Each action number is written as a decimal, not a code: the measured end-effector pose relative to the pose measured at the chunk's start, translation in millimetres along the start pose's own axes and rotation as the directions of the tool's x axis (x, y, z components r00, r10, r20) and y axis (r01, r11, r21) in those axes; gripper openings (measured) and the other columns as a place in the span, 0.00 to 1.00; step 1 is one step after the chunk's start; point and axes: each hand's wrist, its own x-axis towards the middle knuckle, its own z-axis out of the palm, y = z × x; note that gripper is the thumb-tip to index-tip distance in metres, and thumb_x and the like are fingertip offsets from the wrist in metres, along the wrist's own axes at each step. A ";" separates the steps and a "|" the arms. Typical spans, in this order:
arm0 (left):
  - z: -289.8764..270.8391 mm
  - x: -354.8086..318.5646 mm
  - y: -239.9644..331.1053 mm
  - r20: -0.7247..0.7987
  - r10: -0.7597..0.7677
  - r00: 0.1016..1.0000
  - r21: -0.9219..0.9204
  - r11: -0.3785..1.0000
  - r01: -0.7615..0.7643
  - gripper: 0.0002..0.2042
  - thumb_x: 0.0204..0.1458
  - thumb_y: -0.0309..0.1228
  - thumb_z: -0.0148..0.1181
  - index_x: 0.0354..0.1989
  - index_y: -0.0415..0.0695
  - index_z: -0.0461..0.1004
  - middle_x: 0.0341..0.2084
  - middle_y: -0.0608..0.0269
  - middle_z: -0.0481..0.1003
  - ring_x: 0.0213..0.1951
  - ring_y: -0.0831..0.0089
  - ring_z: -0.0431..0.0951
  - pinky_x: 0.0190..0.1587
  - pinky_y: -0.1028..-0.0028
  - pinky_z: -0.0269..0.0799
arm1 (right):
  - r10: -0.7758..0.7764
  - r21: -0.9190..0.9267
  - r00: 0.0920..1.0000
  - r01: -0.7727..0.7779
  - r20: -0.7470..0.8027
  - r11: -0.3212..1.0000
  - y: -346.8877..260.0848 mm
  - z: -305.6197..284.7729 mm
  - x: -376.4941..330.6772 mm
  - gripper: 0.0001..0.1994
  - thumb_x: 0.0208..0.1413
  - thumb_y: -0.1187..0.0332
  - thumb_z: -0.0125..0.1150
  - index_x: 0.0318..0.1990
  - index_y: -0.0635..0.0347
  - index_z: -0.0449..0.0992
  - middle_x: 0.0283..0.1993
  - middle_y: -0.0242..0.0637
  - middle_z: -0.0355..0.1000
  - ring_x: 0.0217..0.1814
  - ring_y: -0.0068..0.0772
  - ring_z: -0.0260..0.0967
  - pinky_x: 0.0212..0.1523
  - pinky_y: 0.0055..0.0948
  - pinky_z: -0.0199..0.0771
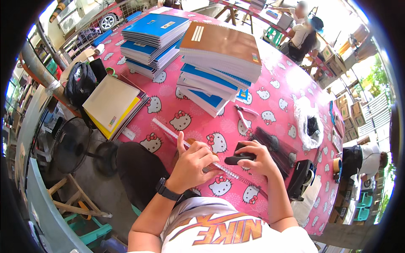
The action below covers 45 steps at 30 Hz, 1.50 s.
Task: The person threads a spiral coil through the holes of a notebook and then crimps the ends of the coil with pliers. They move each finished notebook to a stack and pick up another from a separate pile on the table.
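Observation:
My left hand (196, 162), with a black watch on its wrist, is closed around a notebook (165, 130) held edge-up above the table. Much of the notebook is hidden behind the fingers. From its near end a dark spiral coil (236, 175) runs out toward the lower right. My right hand (259, 159) grips a small, smooth black object (239, 156) just above that coil; its exact kind does not show. Beside the right hand lies a bundle of black spiral coils (272, 147). Pink-handled pliers (244, 116) rest farther back.
A tall pile of brown and blue notebooks (223, 46) and a blue pile (154, 31) stand at the back. Cream and yellow notebooks (109, 99) lie left. At right are a plastic bag (308, 122) and a black tape dispenser (301, 179). A fan (74, 145) stands left of the table.

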 end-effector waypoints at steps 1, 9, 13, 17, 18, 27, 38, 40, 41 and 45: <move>0.3 -1.7 -1.4 0.019 -0.001 1.000 0.010 1.000 0.001 0.13 0.30 0.39 0.71 0.27 0.56 0.77 0.26 0.75 0.72 0.42 0.76 0.71 0.63 0.42 0.26 | -0.005 -0.006 1.000 0.005 -0.001 1.000 -2.1 -0.3 -2.2 0.36 0.35 0.38 0.64 0.39 0.68 0.78 0.50 0.56 0.69 0.51 0.47 0.68 0.55 0.39 0.62; -11.1 -2.4 -1.4 -0.080 -0.081 0.993 0.076 0.993 0.087 0.21 0.30 0.39 0.71 0.36 0.53 0.75 0.32 0.72 0.71 0.44 0.72 0.69 0.63 0.39 0.29 | -0.235 0.719 0.968 0.098 0.093 0.688 -14.8 5.0 -4.8 0.31 0.40 0.44 0.64 0.42 0.64 0.77 0.50 0.51 0.69 0.49 0.40 0.69 0.53 0.35 0.64; -12.9 -5.2 -11.4 -0.026 -0.068 0.997 0.093 0.993 0.070 0.24 0.30 0.42 0.71 0.40 0.51 0.73 0.31 0.70 0.70 0.43 0.71 0.70 0.63 0.39 0.30 | 0.033 0.201 0.995 -0.052 0.098 0.978 -13.2 17.5 15.4 0.30 0.39 0.45 0.65 0.40 0.67 0.77 0.51 0.50 0.70 0.51 0.37 0.69 0.52 0.33 0.65; -12.1 -2.3 -11.1 -0.061 -0.097 0.993 0.049 0.994 0.100 0.27 0.31 0.42 0.72 0.44 0.51 0.71 0.29 0.70 0.70 0.41 0.71 0.71 0.64 0.42 0.31 | -0.313 0.865 0.947 0.100 0.069 0.492 -14.6 21.7 6.6 0.29 0.40 0.47 0.65 0.42 0.65 0.77 0.48 0.47 0.71 0.50 0.35 0.68 0.51 0.32 0.66; -12.4 -1.0 -11.4 -0.067 -0.081 0.994 0.052 0.995 0.084 0.29 0.30 0.42 0.72 0.45 0.50 0.70 0.29 0.70 0.70 0.40 0.71 0.71 0.65 0.43 0.31 | -0.246 0.777 0.960 0.050 0.137 0.628 -17.2 22.8 5.6 0.31 0.39 0.46 0.65 0.41 0.66 0.77 0.47 0.48 0.71 0.50 0.35 0.68 0.52 0.32 0.65; -12.3 -7.0 -19.0 -0.111 -0.063 0.992 0.102 0.992 0.074 0.41 0.30 0.46 0.73 0.56 0.46 0.60 0.47 0.63 0.69 0.54 0.63 0.66 0.65 0.44 0.28 | 0.069 0.098 0.996 -0.075 0.064 0.992 -10.4 39.0 38.2 0.36 0.36 0.39 0.65 0.44 0.65 0.76 0.49 0.45 0.71 0.51 0.40 0.68 0.54 0.33 0.63; -15.8 -22.7 -86.1 -0.287 -0.490 0.823 -0.669 0.718 0.193 0.43 0.42 0.31 0.70 0.66 0.43 0.48 0.60 0.56 0.57 0.58 0.69 0.60 0.58 0.71 0.58 | -0.225 0.616 0.974 0.167 0.016 0.770 -27.8 41.1 39.1 0.30 0.42 0.46 0.63 0.44 0.64 0.76 0.48 0.47 0.70 0.52 0.38 0.67 0.53 0.33 0.63; -18.5 -23.5 -86.4 -0.223 -0.582 0.782 -0.782 0.586 0.213 0.37 0.46 0.30 0.66 0.64 0.44 0.53 0.55 0.60 0.61 0.50 0.74 0.64 0.51 0.75 0.63 | -0.225 0.357 0.972 0.187 0.070 0.915 -34.0 42.3 48.5 0.30 0.43 0.47 0.63 0.44 0.67 0.76 0.49 0.45 0.70 0.51 0.35 0.68 0.53 0.32 0.63; -22.4 -19.5 -84.3 -0.153 -0.647 0.747 -0.871 0.445 0.208 0.31 0.50 0.29 0.63 0.63 0.45 0.57 0.50 0.64 0.65 0.42 0.80 0.68 0.43 0.80 0.67 | 0.006 0.132 1.000 -0.009 0.023 0.991 -39.0 42.0 57.0 0.28 0.44 0.49 0.62 0.44 0.67 0.76 0.48 0.44 0.70 0.51 0.34 0.68 0.52 0.31 0.64; -15.0 -22.5 -89.9 -0.210 -0.650 0.730 -0.834 0.509 0.214 0.23 0.55 0.28 0.57 0.60 0.46 0.62 0.37 0.71 0.67 0.30 0.86 0.65 0.31 0.83 0.64 | -0.254 0.521 0.965 0.188 0.058 0.833 -28.2 42.7 59.7 0.25 0.46 0.52 0.61 0.43 0.67 0.76 0.45 0.43 0.72 0.48 0.33 0.69 0.49 0.30 0.66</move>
